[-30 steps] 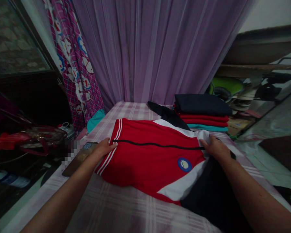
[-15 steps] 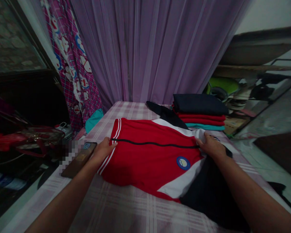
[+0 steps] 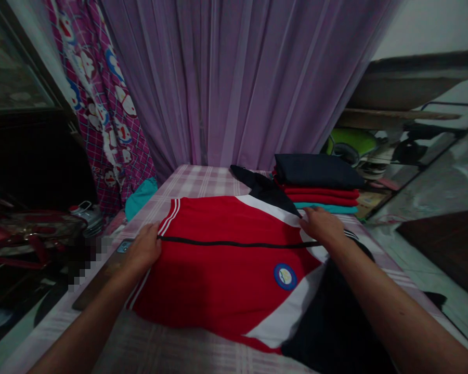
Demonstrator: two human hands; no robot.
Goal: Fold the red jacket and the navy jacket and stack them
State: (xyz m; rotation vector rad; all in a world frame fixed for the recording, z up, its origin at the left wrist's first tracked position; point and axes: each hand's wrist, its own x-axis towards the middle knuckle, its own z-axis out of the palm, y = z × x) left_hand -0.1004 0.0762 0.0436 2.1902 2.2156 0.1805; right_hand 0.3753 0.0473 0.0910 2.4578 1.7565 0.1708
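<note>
A red, white and dark-navy zip jacket [image 3: 203,275] lies flat, front side up, with its black zip running crosswise and a round blue badge on the chest. My left hand [image 3: 145,248] is closed on the striped hem at the zip's left end. At the other end, my right hand [image 3: 323,226] pinches the white shoulder cloth near the collar; its fingertips are partly hidden. One dark sleeve [image 3: 263,186] stretches toward the back, while the other lies under my right forearm.
Behind the jacket's right side stands a stack of folded clothes [image 3: 317,171], navy, red and teal. A phone [image 3: 101,275] lies beside my left forearm on the checked cloth [image 3: 203,179]. Teal fabric [image 3: 141,198] hangs at the left edge, and a purple curtain [image 3: 234,83] closes off the back.
The camera view has shifted, and the jacket sits lower and nearer. My right hand has moved from the collar by the zip's end to the far shoulder. My left hand stays at the hem.
</note>
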